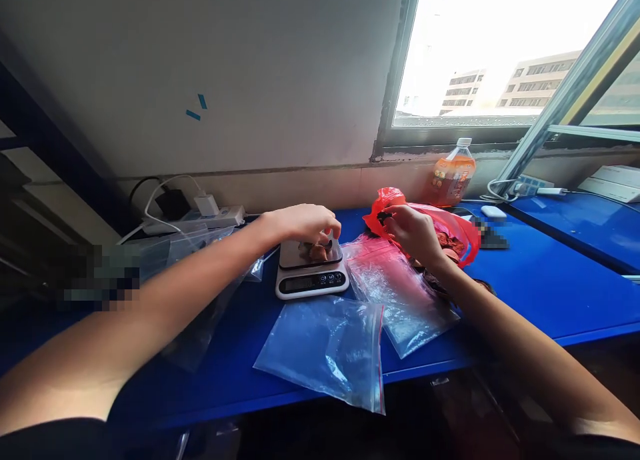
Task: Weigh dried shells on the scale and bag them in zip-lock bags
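Note:
My left hand (316, 224) is over the white digital kitchen scale (313, 285), fingers curled in a pinch. What they hold, if anything, is too small to make out. Brownish dried pieces (318, 252) lie on the scale's platform just beneath the fingertips. At the mouth of a red plastic bag (393, 197), my right hand (411, 229) has its fingers closed, with a small dark piece (384, 216) at their tips. Reddish-brown dried pieces (449, 242) show inside the bag, partly hidden by my right wrist.
Clear zip bags lie in front of the scale (320, 347) and to its right (395, 300), with more plastic bags (200, 253) at left. Behind stand a power strip (230, 216) with plugs and an orange drink bottle (453, 173). A white case (493, 212) rests on the blue table (560, 267).

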`<state>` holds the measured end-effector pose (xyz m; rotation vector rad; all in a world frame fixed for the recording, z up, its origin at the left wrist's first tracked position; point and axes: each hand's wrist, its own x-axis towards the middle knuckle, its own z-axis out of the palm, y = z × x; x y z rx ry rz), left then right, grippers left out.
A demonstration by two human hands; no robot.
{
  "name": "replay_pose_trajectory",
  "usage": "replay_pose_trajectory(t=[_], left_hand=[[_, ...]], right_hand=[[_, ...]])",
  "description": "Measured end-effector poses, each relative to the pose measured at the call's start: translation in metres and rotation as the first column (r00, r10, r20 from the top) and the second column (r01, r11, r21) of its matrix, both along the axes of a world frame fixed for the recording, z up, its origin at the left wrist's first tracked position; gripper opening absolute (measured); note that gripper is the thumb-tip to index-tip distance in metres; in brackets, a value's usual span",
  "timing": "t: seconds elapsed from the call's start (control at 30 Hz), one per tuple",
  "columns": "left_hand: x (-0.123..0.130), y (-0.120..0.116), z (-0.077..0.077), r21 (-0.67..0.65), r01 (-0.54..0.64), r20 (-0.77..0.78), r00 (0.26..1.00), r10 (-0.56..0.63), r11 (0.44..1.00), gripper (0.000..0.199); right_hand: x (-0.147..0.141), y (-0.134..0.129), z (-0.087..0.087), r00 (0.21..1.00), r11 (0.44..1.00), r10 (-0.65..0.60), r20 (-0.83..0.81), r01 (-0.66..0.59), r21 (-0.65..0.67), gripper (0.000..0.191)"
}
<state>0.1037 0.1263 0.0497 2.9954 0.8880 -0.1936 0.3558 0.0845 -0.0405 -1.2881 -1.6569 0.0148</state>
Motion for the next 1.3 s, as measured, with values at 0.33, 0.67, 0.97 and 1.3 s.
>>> replay_pose_trajectory(t=[0.33,0.67,0.97,1.3], left_hand=[[0.008,0.019,0.002,-0.017,0.045,0.097,0.994,-0.043,0.999,0.003],[-0.066,-0.023,-0.013,-0.226,-0.124,0.949,0.195,0.247,0.966,0.009],[-0.102,-0.044,-0.054,-0.489,-0.255,0.868,-0.048,0.495,0.834,0.026],[-0.088,-0.076,-0.056,-0.352,-0.429,0.849,0.228,0.477,0.832,0.021]], right_hand=[[-0.008,-0.005,0.002,0.995,0.994,0.067,0.075,-0.073,0.081,0.015],[-0.011,-0.016,0.018,0.997,0.980,0.069,-0.024,-0.063,0.189,0.012],[-0.043,-0.023,0.066,0.954,0.936,-0.260,0.147,0.211,0.282,0.007],[-0.075,-0.037,0.016,0.966,0.961,0.257,0.037,-0.259,0.093,0.013]])
